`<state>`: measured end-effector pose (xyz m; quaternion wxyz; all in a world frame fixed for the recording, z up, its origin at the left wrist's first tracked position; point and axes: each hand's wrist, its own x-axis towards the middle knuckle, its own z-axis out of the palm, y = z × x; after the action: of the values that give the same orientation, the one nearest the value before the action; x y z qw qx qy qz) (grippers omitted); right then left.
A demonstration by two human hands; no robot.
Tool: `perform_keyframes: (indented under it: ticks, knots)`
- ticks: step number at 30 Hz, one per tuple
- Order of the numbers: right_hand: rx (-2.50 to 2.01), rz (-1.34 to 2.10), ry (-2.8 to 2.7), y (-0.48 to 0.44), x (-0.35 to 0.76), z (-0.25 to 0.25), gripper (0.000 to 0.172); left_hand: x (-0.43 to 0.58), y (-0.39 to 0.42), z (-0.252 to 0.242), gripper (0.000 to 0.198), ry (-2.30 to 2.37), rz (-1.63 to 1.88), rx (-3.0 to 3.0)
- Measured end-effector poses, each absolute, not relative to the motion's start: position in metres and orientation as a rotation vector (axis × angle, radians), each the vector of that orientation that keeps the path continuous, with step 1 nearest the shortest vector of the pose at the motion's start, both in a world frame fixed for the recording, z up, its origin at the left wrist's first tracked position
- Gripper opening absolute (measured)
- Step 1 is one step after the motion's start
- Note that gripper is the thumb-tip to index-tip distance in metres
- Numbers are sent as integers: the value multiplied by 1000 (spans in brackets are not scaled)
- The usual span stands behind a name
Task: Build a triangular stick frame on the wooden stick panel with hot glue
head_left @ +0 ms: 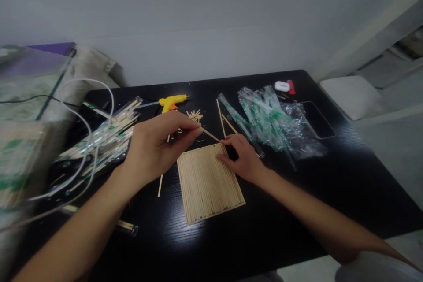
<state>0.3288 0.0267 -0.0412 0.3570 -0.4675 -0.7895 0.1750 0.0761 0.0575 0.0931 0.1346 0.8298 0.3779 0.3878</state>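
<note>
The stick (211, 135), slim, straight and pale, slants from upper left to lower right by the far edge of the ribbed panel (209, 183), whose parallel wooden strips run near to far on the black, grained tabletop (284, 211). The left hand (158, 143) pinches its upper end; the right hand (243, 158), half curled, meets the lower end, grip indeterminable.
</note>
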Motion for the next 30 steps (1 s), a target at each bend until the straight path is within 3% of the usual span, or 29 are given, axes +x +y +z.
perform_keyframes:
  ticks: [30]
  knots:
    - [-1220, 484, -2019, 24, 328, -36, 30, 74, 57, 92, 8, 1136, 1103, 2411]
